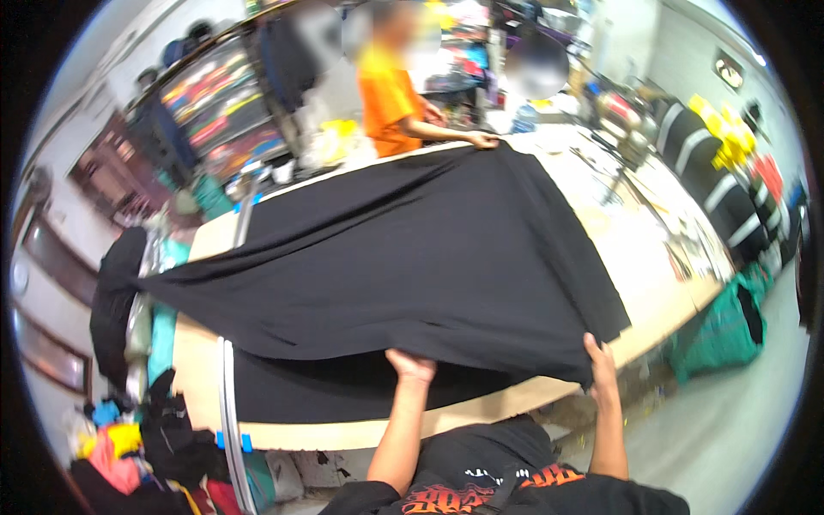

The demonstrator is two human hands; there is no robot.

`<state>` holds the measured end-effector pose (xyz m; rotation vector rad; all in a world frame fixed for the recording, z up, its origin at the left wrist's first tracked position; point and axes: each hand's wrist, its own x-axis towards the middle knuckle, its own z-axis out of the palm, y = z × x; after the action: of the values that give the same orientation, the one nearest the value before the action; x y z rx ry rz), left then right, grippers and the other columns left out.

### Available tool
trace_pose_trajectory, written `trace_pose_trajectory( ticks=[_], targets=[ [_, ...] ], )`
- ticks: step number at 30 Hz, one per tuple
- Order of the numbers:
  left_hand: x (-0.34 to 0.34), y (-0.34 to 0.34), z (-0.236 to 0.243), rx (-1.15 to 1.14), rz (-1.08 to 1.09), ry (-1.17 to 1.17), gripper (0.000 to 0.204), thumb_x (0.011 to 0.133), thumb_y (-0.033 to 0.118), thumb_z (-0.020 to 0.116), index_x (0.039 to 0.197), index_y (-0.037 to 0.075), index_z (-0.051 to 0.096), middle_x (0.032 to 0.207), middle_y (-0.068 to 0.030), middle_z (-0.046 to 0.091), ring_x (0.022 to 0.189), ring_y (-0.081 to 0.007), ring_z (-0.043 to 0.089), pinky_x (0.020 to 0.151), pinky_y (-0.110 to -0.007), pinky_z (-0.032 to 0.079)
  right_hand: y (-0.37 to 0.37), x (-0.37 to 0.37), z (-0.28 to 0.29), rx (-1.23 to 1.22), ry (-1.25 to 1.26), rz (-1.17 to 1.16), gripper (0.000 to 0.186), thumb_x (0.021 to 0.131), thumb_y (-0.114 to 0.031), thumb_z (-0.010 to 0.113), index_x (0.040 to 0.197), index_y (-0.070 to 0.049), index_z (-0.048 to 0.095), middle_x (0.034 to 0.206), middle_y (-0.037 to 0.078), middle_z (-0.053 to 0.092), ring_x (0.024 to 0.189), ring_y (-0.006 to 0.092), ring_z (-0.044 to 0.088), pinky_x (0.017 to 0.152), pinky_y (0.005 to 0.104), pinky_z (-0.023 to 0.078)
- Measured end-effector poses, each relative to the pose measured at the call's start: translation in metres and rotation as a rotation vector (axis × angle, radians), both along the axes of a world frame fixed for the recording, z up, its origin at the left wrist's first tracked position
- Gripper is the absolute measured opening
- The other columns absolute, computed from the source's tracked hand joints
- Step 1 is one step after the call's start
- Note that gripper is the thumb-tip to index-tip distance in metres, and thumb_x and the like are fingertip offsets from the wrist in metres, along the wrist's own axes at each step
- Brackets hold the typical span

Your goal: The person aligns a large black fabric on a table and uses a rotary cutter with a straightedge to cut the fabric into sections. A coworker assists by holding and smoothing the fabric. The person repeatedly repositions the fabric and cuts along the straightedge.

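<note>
Cloth of plain black fabric [403,266] is lying across the long pale wooden table [196,369], and its long axis is running from left to right. Its narrow, gathered end is pointing to the left, reaching past the table toward a dark, upright black bundle [116,300]. Its wide end is spreading to the right, with folds running down near that side. Below its raised near edge, a flat black fabric layer [335,396] is showing on the tabletop.

The person's left hand [414,367] is touching the near edge around the middle; its fingers are hiding partly at the cloth, so I am not able to tell if they are pinching or only supporting. The right hand [602,367] is touching the near right corner, its thumb and fingers pointing away from the body; how tightly they are closing, I cannot tell.

Across the table, a co-worker in an orange short-sleeved shirt [384,99] is keeping one hand [483,140] at the far edge.
</note>
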<state>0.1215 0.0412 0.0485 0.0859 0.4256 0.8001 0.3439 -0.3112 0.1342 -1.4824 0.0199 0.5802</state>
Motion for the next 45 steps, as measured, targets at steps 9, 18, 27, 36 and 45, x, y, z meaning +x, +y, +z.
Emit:
trace_pose_trajectory(
  ticks=[9,18,27,36,45],
  targets=[
    [-0.023,0.042,-0.055,0.055,0.400,0.310,0.105,0.107,0.086,0.040,0.173,0.003,0.040,0.175,-0.0169,0.046,0.156,-0.0411,0.049,0.129,-0.061,0.043,-0.018,0.062,-0.005,-0.156,-0.030,0.314,0.053,0.112,-0.039,0.073,0.130,0.011,0.072,0.118,0.012,0.079,0.102,0.0187,0.073,0.092,0.0367,0.059],
    [0.011,0.039,0.004,0.384,0.529,1.142,0.087,0.117,0.064,0.050,0.133,-0.020,0.062,0.133,-0.0260,0.071,0.117,-0.0328,0.070,0.110,-0.048,0.057,-0.057,0.129,-0.026,-0.412,-0.272,0.492,0.054,0.112,-0.040,0.072,0.127,0.012,0.073,0.115,0.017,0.081,0.105,0.0228,0.074,0.095,0.0410,0.058],
    [0.149,-0.214,0.023,1.237,0.162,1.073,0.053,0.118,0.034,0.063,0.135,-0.017,0.065,0.137,-0.0298,0.073,0.131,-0.0392,0.070,0.115,-0.045,0.050,-0.022,0.174,-0.025,-0.320,-0.268,0.490,0.049,0.111,-0.037,0.073,0.120,0.011,0.073,0.110,0.017,0.079,0.101,0.0232,0.070,0.093,0.0425,0.057],
    [0.112,-0.151,0.046,0.938,0.265,1.189,0.063,0.121,0.044,0.054,0.122,-0.017,0.071,0.121,-0.0207,0.079,0.110,-0.0252,0.071,0.101,-0.043,0.054,-0.025,0.187,-0.040,-0.386,-0.369,0.376,0.043,0.110,-0.032,0.074,0.122,0.009,0.076,0.108,0.016,0.082,0.099,0.0221,0.076,0.091,0.0405,0.059],
    [0.039,-0.120,0.023,1.048,0.707,1.178,0.069,0.122,0.043,0.051,0.152,-0.020,0.054,0.162,-0.0276,0.057,0.142,-0.0334,0.059,0.124,-0.042,0.042,-0.071,0.221,-0.114,-0.599,-0.398,0.127,0.041,0.105,-0.019,0.078,0.133,0.012,0.073,0.121,0.020,0.082,0.108,0.0251,0.078,0.098,0.0393,0.060]
  ],
)
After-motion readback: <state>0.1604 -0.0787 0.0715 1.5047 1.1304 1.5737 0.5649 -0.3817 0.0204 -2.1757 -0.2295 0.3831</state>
